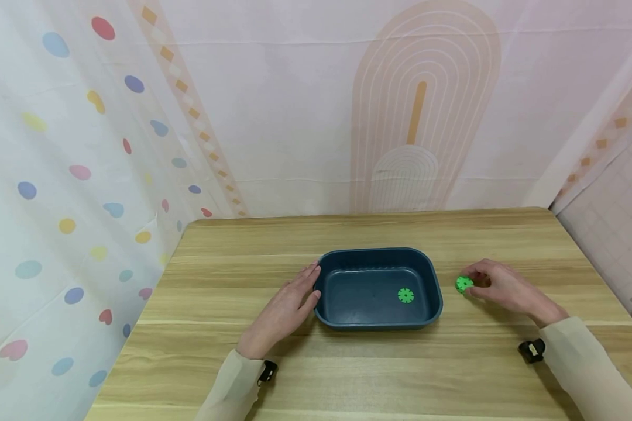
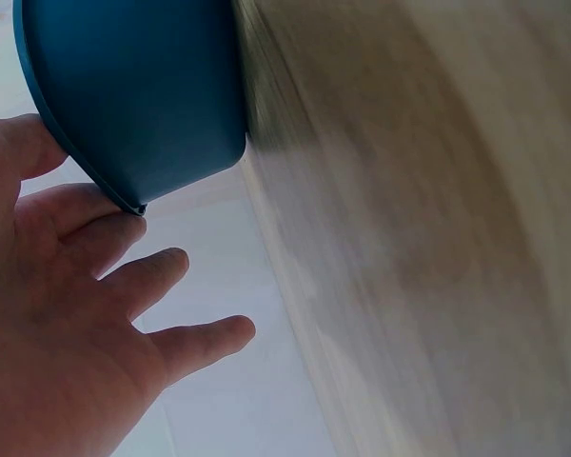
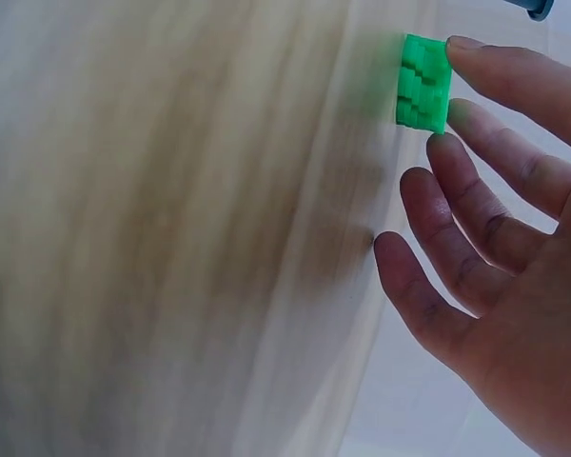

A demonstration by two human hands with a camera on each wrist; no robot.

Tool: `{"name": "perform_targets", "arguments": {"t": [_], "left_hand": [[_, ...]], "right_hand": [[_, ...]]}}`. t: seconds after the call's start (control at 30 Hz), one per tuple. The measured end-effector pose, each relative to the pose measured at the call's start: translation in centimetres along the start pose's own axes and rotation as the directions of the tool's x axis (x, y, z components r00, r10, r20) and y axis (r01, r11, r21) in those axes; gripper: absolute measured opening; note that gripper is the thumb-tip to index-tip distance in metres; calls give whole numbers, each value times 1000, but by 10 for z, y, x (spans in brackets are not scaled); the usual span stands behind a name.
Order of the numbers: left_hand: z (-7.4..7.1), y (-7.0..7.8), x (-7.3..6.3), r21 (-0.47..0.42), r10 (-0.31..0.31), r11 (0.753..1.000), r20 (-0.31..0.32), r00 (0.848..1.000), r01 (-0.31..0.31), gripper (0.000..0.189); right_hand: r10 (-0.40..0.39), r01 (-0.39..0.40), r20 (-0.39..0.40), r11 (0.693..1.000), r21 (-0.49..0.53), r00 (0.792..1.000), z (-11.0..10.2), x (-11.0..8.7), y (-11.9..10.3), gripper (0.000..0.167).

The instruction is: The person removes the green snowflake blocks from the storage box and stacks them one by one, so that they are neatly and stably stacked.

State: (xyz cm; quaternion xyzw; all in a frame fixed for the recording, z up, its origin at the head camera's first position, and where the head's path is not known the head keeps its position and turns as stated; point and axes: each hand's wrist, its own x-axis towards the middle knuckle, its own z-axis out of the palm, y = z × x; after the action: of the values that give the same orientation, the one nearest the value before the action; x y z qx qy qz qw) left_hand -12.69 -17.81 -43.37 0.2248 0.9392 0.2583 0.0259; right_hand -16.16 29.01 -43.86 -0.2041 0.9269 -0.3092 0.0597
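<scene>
A dark blue rectangular bin (image 1: 374,322) stands on the wooden table, its inside facing up. One green notched disc (image 1: 405,295) lies flat on its floor, toward the right. At the bin's left end my left hand (image 1: 284,307) touches the rim with mostly straight fingers; the left wrist view shows thumb and index finger against the rim. To the right of the bin, my right hand (image 1: 502,286) pinches a small stack of green notched discs (image 3: 424,84) at the tabletop between thumb and fingertips. From above only the top disc (image 1: 464,285) shows.
The wooden table (image 1: 232,251) extends around the bin on all sides. Behind it hangs a pale patterned curtain (image 1: 295,117), and a dotted curtain (image 1: 84,234) hangs along the left. Black wrist cameras sit under both sleeves.
</scene>
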Motion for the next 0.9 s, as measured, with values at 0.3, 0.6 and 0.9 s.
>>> {"name": "perform_targets", "arguments": {"t": [0.3,0.6,0.9], "left_hand": [[1,1,0,-3,-4,1000,-1,1000,4,56],[2,-1,0,-5,-15,1000,3,1000,15,57],[2,-1,0,-2,-14,1000,8,1000,14,57]], "right_hand": [[-32,33,-76,999,17,997,-9,-7,-12,26],[-143,125,-238,988,-91,961,-5,-12,-34,27],[-256,226,-373,966,-125,892,14,-9,-55,33]]}}
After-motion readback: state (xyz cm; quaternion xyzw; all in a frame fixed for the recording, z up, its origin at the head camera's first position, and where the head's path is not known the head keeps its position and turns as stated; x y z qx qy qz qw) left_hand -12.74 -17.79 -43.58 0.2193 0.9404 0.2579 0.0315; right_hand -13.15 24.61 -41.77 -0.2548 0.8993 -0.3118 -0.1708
